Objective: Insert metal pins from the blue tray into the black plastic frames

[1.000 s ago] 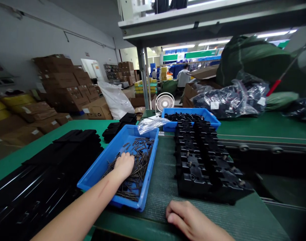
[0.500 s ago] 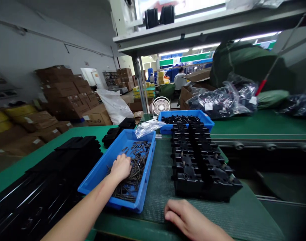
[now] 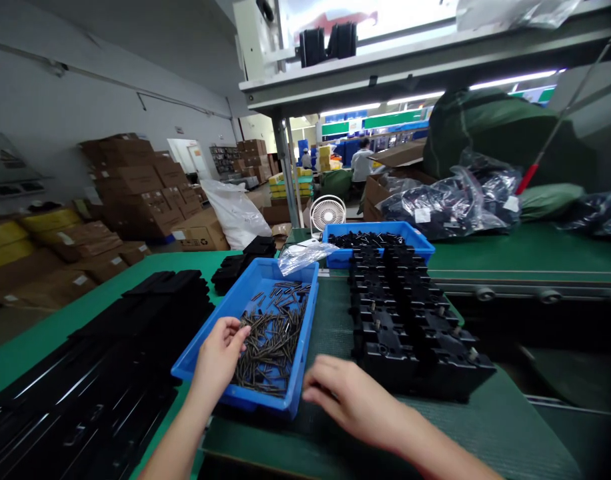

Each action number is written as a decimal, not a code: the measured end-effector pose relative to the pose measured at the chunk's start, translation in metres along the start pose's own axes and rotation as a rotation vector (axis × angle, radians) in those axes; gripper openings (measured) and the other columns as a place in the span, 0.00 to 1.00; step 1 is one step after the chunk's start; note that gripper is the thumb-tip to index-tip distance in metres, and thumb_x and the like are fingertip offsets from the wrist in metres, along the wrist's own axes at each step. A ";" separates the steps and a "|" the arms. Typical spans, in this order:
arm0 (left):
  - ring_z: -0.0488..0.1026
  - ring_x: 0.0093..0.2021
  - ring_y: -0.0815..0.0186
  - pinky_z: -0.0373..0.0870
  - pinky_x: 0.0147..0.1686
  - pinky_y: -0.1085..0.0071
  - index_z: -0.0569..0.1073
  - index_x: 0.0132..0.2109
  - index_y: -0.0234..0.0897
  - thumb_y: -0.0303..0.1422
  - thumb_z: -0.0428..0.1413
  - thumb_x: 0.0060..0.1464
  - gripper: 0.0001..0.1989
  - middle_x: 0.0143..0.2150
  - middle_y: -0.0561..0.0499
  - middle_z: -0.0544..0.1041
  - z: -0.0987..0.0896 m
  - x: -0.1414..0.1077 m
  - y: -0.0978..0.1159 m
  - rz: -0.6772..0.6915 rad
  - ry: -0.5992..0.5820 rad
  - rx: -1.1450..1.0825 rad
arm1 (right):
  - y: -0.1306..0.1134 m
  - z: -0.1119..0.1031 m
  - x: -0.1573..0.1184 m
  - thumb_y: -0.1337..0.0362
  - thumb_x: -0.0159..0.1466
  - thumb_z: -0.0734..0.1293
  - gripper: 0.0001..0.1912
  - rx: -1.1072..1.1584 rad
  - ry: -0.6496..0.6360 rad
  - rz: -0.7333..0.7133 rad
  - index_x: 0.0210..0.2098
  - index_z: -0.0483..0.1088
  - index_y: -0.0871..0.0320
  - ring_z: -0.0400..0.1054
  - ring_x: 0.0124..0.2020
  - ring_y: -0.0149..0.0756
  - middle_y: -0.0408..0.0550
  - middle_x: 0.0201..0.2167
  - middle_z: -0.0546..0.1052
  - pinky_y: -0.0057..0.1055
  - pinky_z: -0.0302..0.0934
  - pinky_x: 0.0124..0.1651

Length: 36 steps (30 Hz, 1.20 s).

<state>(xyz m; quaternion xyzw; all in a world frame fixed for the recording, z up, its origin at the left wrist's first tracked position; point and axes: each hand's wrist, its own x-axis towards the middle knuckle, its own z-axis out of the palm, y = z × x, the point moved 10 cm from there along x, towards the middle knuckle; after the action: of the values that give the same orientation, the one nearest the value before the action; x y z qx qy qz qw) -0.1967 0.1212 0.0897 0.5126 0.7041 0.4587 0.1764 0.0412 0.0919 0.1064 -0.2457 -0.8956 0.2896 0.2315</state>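
Observation:
My left hand (image 3: 220,350) is closed, thumb against curled fingers, above the left side of a blue bin (image 3: 191,357). What it holds, if anything, is hidden by the fingers. Many thin dark metal pins (image 3: 273,337) lie loose in that bin. Just right of the bin's near corner, my right hand (image 3: 338,393) hovers over the green mat, slightly blurred. Its fingers are loosely bent with the thumb apart, and nothing shows in them. Beyond it stand two rows of black plastic housings (image 3: 393,333), with a few pins upright in the nearest ones.
Stacked black plastic parts (image 3: 135,320) cover the left bench. A second blue bin (image 3: 425,250) with small dark pieces stands behind the housings. A clear plastic bag (image 3: 305,257) drapes over the near bin's far edge. A white fan (image 3: 328,212) and bagged parts (image 3: 445,203) are farther back.
My left hand has lifted out of the pins and drawn back left, its fingers now turned up. My right hand has moved left and slightly up, toward the bin, its fingers loosening.

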 end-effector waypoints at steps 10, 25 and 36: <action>0.70 0.25 0.66 0.66 0.27 0.71 0.68 0.39 0.37 0.48 0.53 0.53 0.18 0.32 0.48 0.79 -0.020 -0.007 -0.013 -0.042 0.214 -0.122 | 0.029 0.080 0.171 0.70 0.65 0.63 0.07 -0.570 -0.410 0.155 0.39 0.72 0.67 0.72 0.41 0.41 0.56 0.38 0.76 0.38 0.67 0.44; 0.72 0.48 0.55 0.63 0.52 0.61 0.76 0.39 0.43 0.49 0.59 0.44 0.19 0.41 0.51 0.79 -0.014 -0.005 -0.018 -0.082 0.098 -0.164 | -0.006 0.024 0.121 0.71 0.64 0.61 0.12 -0.602 -0.158 0.125 0.46 0.68 0.65 0.67 0.47 0.45 0.59 0.45 0.71 0.38 0.64 0.46; 0.76 0.36 0.58 0.69 0.38 0.65 0.73 0.48 0.47 0.49 0.48 0.57 0.19 0.37 0.53 0.80 -0.005 -0.098 0.057 0.038 0.392 0.075 | 0.051 -0.122 -0.061 0.65 0.65 0.63 0.06 -0.098 0.420 0.280 0.32 0.69 0.58 0.67 0.40 0.34 0.46 0.36 0.72 0.29 0.60 0.45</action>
<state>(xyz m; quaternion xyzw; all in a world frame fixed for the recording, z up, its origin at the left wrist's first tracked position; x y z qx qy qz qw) -0.1283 0.0357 0.1181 0.4330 0.7318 0.5262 0.0080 0.1717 0.1428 0.1466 -0.4329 -0.7982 0.2178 0.3579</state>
